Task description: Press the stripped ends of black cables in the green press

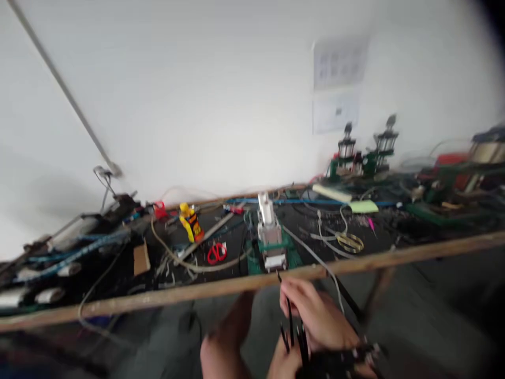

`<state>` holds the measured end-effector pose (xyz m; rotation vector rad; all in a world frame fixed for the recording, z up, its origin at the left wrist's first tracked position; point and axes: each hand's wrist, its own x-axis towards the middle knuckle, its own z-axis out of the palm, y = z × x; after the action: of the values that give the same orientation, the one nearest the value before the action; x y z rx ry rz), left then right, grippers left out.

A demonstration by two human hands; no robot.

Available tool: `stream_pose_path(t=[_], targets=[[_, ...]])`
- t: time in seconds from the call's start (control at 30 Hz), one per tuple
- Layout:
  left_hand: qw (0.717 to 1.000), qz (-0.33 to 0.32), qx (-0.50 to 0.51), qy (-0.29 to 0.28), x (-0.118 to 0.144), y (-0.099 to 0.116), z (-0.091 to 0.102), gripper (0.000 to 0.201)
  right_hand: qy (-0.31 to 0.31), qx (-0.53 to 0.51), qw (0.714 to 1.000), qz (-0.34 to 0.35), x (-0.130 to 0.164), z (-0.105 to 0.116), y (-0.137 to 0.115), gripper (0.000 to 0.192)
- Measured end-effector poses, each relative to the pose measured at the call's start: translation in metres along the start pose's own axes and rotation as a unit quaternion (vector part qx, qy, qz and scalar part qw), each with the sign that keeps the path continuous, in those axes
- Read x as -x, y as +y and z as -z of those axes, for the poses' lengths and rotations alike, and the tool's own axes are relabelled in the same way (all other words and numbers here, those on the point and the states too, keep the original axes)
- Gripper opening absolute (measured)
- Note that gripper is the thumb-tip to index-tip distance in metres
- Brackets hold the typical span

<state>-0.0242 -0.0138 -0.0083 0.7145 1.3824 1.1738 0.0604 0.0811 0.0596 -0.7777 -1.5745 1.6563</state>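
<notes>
You have red scissors [216, 253], a yellow bottle [190, 221] banded black and red, a silver press [270, 231] on its green base, black strips [294, 334], and a dark worktop [118, 302] edged in brown wood.

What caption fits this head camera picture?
Right hand pinching thin black strips below a cluttered workbench, near a small green press.

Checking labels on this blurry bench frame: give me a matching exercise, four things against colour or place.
Things:
1. scissors
2. bottle
3. small press
4. black strips

Descriptions:
A. yellow, tilted, left of centre on the bench
B. held in the hands below the bench edge
C. red handles, lying flat
D. green base, at the front edge

Pairs: 1-C, 2-A, 3-D, 4-B
</notes>
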Motion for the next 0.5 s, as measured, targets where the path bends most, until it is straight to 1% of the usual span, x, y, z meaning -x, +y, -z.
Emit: stream_pose_path(t=[0.03, 0.1, 0.13, 0.2, 0.27, 0.37, 0.5], targets=[[1.0, 0.02, 0.013, -0.004, -0.004, -0.014, 0.002, 0.028, 0.002, -0.002, 1.0, -0.006, -0.008, -0.001, 0.007, 0.085], [0.998, 0.04, 0.036, -0.009, -0.012, -0.033, 0.006, 0.035, 0.014, 0.002, 1.0, -0.023, -0.023, -0.002, 0.022, 0.083], [0.998, 0.039, 0.048, -0.015, -0.017, -0.037, 0.008, 0.042, 0.021, 0.006, 0.999, -0.027, -0.029, -0.003, 0.029, 0.081], [0.997, 0.023, 0.07, -0.033, -0.026, -0.038, 0.011, 0.054, 0.037, 0.013, 0.999, -0.024, -0.037, -0.003, 0.041, 0.075], [0.995, 0.006, 0.084, -0.056, -0.034, -0.032, 0.014, 0.058, 0.046, 0.022, 0.999, -0.015, -0.044, -0.001, 0.05, 0.07], [0.991, -0.017, 0.093, -0.091, -0.044, -0.025, 0.019, 0.057, 0.049, 0.031, 0.998, -0.006, -0.052, 0.003, 0.061, 0.059], [0.985, -0.04, 0.105, -0.13, -0.053, -0.028, 0.025, 0.054, 0.065, 0.031, 0.997, -0.001, -0.06, 0.005, 0.07, 0.048]])
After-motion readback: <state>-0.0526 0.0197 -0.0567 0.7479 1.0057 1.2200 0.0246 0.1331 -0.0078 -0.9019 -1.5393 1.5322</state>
